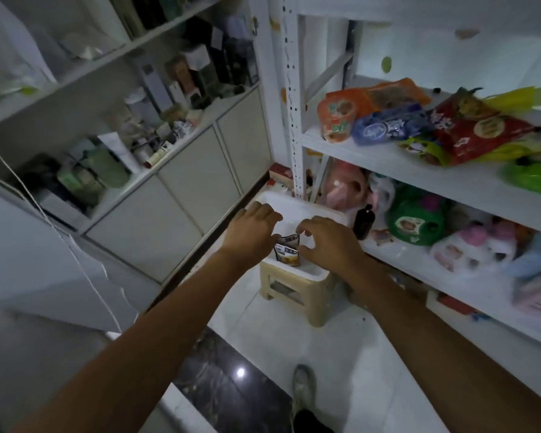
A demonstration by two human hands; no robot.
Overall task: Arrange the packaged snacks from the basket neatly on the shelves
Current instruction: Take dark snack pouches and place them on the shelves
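White plastic basket (294, 207) sits on a beige stool (306, 304) on the tiled floor (341, 354), just beside the shelving on the right. One dark snack packet (288, 251) stands upright inside it, against the near wall.

Both hands reach down over the basket, one on each side of that packet. The left hand (252, 234) is spread flat, palm down, with its fingers straight and pointing over the basket's interior. Its thumb lies just beside the packet's upper left corner, and it holds nothing.

The right hand (325, 242) is curled, forefinger and thumb bent into a claw around the packet's right edge. The forefinger tip is at the top corner and the thumb is lower down. I cannot tell whether these fingers actually pinch the packet or only sit next to it.

On the upper shelf (388, 164), an orange bag (338, 120), a blue bag (384, 126) and a red bag (475, 132) lie in a loose, overlapping heap. On the lower shelf (397, 254), a dark bottle (364, 221) stands next to a green bag (416, 220).
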